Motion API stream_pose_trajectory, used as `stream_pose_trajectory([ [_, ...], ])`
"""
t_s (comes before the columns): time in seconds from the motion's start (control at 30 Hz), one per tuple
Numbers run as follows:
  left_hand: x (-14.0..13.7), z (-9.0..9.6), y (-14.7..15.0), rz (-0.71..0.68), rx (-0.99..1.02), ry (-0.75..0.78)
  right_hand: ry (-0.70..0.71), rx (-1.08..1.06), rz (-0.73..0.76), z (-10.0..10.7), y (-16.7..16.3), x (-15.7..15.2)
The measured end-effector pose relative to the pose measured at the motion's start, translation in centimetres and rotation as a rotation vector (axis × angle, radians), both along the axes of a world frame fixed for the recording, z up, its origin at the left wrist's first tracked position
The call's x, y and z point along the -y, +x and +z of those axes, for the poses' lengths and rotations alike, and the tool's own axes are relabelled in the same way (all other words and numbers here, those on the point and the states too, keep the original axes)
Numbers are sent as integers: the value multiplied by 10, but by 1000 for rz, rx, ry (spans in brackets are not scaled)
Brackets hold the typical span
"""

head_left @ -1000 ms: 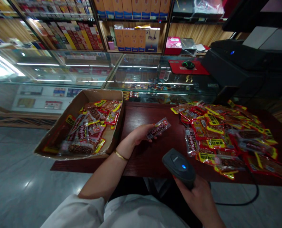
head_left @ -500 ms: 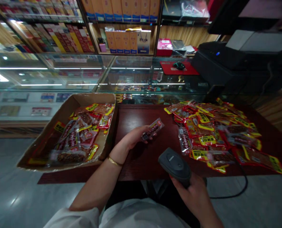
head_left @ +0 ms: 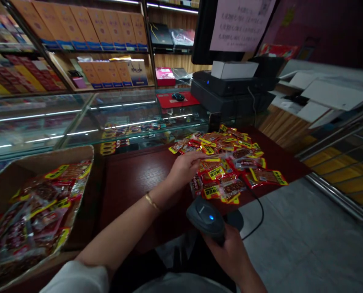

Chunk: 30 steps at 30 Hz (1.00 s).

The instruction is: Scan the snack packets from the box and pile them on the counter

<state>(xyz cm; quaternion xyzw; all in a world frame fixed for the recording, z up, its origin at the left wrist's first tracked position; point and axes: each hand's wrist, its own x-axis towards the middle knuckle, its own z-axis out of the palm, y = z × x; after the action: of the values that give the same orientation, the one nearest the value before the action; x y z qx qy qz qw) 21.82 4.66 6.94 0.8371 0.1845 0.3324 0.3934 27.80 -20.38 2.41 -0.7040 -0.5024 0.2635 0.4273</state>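
Note:
My left hand (head_left: 186, 167), with a gold bangle on its wrist, is closed on a small plastic snack packet (head_left: 215, 156), seen nearly edge-on above the left part of the pile. My right hand (head_left: 227, 248) grips a dark grey barcode scanner (head_left: 204, 217) by its handle; a blue light glows on its top. Red and yellow snack packets (head_left: 216, 173) lie heaped on the dark red table, just beyond the scanner. To the left stands an open cardboard box (head_left: 83, 195) with more packets (head_left: 41, 207) in it.
The scanner's black cable (head_left: 262, 213) loops off the table's front edge. Behind the table runs a glass display counter (head_left: 126, 108), with a mouse (head_left: 178, 97) on a red mat. A black printer-like machine (head_left: 230, 87) and a monitor stand back right; a metal rack (head_left: 346, 154) is at right.
The view has turned to the right. My left hand has carried the packet rightward, from over the bare wood to the pile. The scanner's blue light has come on.

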Motion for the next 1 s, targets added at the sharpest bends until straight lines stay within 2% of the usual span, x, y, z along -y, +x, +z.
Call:
stream_pose_trajectory([
  [0.1, 3, 14, 61, -101, -197, 322, 23, 32, -69, 2, 3, 5],
  [0.2, 12, 21, 111, -97, -293, 610, 39, 49, -121, 2, 4, 9],
  [0.27, 18, 22, 138, -76, -334, 731, 33, 52, -137, 2, 5, 11],
  [0.37, 22, 23, 164, -55, -431, 735, 12, 58, -140, 1, 5, 15],
  [0.47, 22, 28, 159, -57, -435, 620, 11, 62, -159, -1, 5, 17],
  [0.57, 25, 40, 106, -54, -366, 486, 17, 83, -155, -3, 6, 15],
  [0.63, 29, 50, 45, -40, -329, 353, 16, 104, -113, -5, 6, 13],
  [0.7, 35, 60, -30, -12, -277, 205, 15, 126, -74, -9, 5, 12],
  [0.77, 40, 68, -107, 158, -264, 101, 14, 150, -53, -16, 5, 10],
  [0.83, 43, 74, -182, 436, -331, 85, 24, 179, -14, -25, 5, 5],
  [0.93, 37, 74, -284, 824, -624, 103, 40, 249, 48, -33, 3, -11],
  [1.0, 30, 70, -340, 950, -903, 28, 52, 278, 93, -32, -3, -21],
])
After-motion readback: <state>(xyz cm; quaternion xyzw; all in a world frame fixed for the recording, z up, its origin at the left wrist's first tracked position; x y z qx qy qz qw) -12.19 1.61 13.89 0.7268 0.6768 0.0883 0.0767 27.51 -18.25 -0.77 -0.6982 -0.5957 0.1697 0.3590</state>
